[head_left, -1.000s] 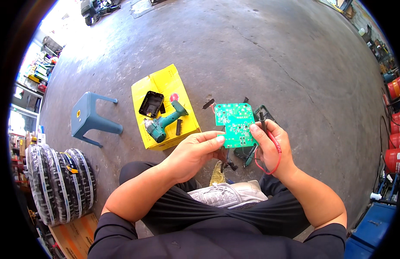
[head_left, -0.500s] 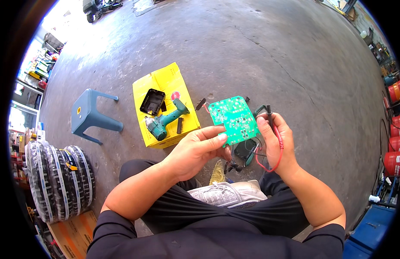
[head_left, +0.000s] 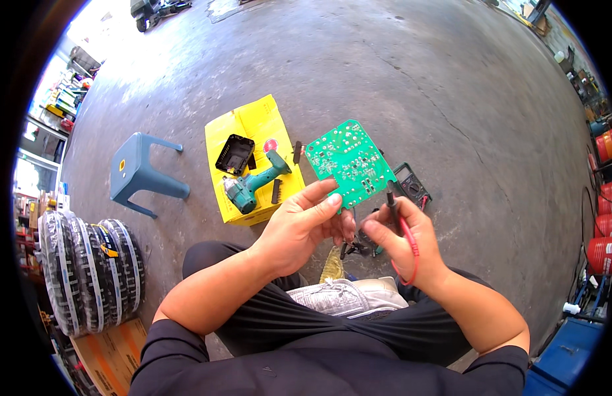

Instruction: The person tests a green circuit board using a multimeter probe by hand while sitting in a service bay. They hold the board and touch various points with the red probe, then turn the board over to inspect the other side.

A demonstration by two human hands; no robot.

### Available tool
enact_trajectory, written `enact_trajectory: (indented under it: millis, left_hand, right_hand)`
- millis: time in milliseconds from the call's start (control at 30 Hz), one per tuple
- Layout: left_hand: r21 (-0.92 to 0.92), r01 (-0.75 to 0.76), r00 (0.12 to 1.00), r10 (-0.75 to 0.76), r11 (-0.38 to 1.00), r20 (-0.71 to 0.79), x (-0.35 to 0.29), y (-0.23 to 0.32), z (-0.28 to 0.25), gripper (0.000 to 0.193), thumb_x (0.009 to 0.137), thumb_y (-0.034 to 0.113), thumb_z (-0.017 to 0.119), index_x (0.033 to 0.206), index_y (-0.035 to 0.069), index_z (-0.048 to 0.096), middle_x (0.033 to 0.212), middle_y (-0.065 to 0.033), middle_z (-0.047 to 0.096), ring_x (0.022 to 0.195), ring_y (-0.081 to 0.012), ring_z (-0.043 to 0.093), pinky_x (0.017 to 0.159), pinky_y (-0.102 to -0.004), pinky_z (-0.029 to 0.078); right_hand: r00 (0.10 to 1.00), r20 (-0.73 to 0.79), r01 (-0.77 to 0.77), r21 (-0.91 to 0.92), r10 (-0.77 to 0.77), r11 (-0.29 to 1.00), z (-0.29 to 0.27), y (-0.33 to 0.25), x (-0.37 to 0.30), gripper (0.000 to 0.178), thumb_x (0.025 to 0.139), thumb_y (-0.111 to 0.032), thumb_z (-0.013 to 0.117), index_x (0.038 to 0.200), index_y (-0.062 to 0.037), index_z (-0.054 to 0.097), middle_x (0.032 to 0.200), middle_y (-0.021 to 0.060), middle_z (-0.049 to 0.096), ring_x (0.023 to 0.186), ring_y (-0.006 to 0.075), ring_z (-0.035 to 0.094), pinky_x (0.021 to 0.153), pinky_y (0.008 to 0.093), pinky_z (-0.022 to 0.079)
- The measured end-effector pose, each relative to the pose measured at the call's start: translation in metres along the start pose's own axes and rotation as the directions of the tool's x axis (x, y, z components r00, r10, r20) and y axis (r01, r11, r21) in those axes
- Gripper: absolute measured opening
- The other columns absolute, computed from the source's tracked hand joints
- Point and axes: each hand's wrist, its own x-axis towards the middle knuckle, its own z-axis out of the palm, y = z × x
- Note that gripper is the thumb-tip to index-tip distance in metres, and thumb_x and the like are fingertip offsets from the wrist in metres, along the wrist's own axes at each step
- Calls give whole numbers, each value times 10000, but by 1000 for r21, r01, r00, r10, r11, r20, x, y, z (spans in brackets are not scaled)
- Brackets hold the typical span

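Between the thumb and fingers of my left hand (head_left: 298, 228) is a green circuit board (head_left: 349, 164), held up and tilted with its solder-dotted face showing. My right hand (head_left: 415, 245) is closed around a black test probe (head_left: 392, 200), and its red lead (head_left: 410, 239) loops down by the wrist. The probe tip is close to the board's lower right corner; whether it touches, I cannot make out. A dark multimeter (head_left: 411, 183) lies on the floor just beyond that corner. Below the board, dark cables (head_left: 359, 247) are partly hidden by my hands.
A yellow box (head_left: 220, 132) at the left bears a green cordless power tool (head_left: 253, 187), a black plastic shell (head_left: 235, 154) and a small black strip (head_left: 276, 191). Farther left are a blue-grey stool (head_left: 136, 173) and wrapped tyres (head_left: 88, 277). Red drums (head_left: 603, 252) line the right edge.
The circuit board has risen away from me and turned. My right hand has come nearer to my body with the probe, lowering it. More of the multimeter shows now.
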Motion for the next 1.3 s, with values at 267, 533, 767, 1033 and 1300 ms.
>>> enact_trajectory:
  millis: [267,533,767,1033,1300]
  left_hand:
    - [-93,40,999,-40,995,10,2,-7,1,192,1020,173,585,1184,76,562,931,-84,669,854,-201,648,751,-326,493]
    - [-106,25,1000,-23,994,18,0,-2,2,194,1022,164,577,1188,65,567,921,-87,669,856,-202,646,795,-341,502]
    - [-87,46,998,-43,995,40,0,-3,2,216,1021,166,579,1205,52,565,918,-88,664,851,-192,643,790,-342,506]
    - [-16,45,999,-45,999,-10,-1,-4,5,264,1015,158,590,1248,44,544,901,-105,661,745,-165,632,612,-299,507]
    - [-17,96,995,-96,995,5,-3,1,0,336,1014,181,600,1311,52,508,900,-110,675,607,-121,575,585,-291,496]
  right_hand:
    - [1000,-1,28,195,-28,980,8,10,3,257,891,-68,742,1093,-26,589,957,36,684,829,70,623,753,247,508]
    - [998,12,-57,253,56,966,10,-8,1,252,915,-47,694,1129,-15,566,987,63,672,876,101,651,801,263,532]
    - [999,6,-45,379,46,924,20,-16,-6,253,913,4,656,1146,-8,559,935,64,668,813,111,655,773,273,546]
    - [892,-190,316,-387,-410,866,14,3,2,266,793,20,732,959,-62,541,778,-36,606,578,-18,426,522,186,343]
    - [903,-188,304,-357,-387,883,11,3,5,259,783,-25,778,924,-59,564,697,-32,590,568,-7,462,504,202,382]
